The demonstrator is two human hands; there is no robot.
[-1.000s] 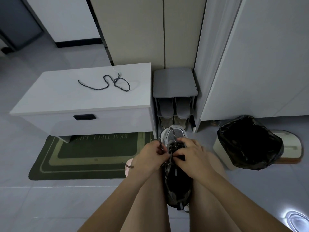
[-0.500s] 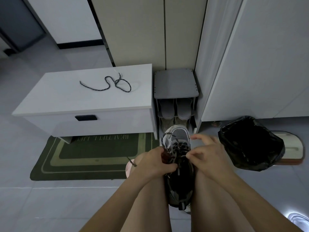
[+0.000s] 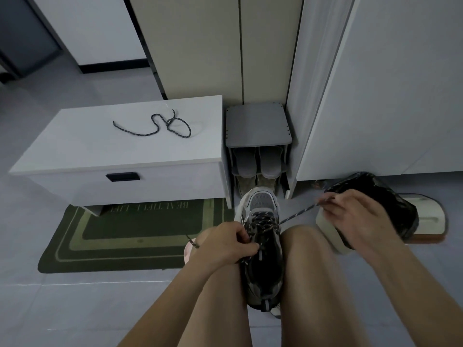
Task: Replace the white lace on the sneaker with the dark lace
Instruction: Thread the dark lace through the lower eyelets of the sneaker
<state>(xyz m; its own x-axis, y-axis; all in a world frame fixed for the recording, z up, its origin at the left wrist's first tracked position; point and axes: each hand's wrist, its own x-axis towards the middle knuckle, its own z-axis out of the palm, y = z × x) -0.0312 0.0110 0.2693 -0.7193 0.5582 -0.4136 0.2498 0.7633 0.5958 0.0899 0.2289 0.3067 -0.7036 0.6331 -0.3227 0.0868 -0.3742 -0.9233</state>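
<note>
Two hands worked on one sneaker (image 3: pixel 261 249), which sat wedged between the person's bare knees, toe pointing away twd the shoe rack (image 3: pixel 258 125) & heel nearest the camera. The dark lace (image 3: pixel 297 216) criss-crossed the upper eyelets already.

R hand (image 3: pixel 350 216) was out to the right, in front of the bin (image 3: pixel 325 229). Its thumb & forefinger were pinched on the lace's end, the other fingers loosely bent. The strand ran taut from the eyelets on the shoe's right side up to that pinch.

L hand (image 3: pixel 223 244) sat against the sneaker's left side by the tongue, fingers curled tight. It was prob. clamped on the lace's other part, but blur there made it hard to be sure. A short dark strand showed just below that hand.

A second dark lace (image 3: pixel 152 127) lay in loose loops on top of the white bench (image 3: pixel 75 156), well apart from the shoe. The bench had one drawer w/ a black handle (image 3: pixel 122 176). A green mat (image 3: pixel 140 236) lay on the floor, partly under the bench. The grey rack stood just right of the bench, w/ slippers (image 3: pixel 259 162) on its shelves. The bin, lined w/ a black bag (image 3: pixel 390 209), stood on the tiled floor at right.
</note>
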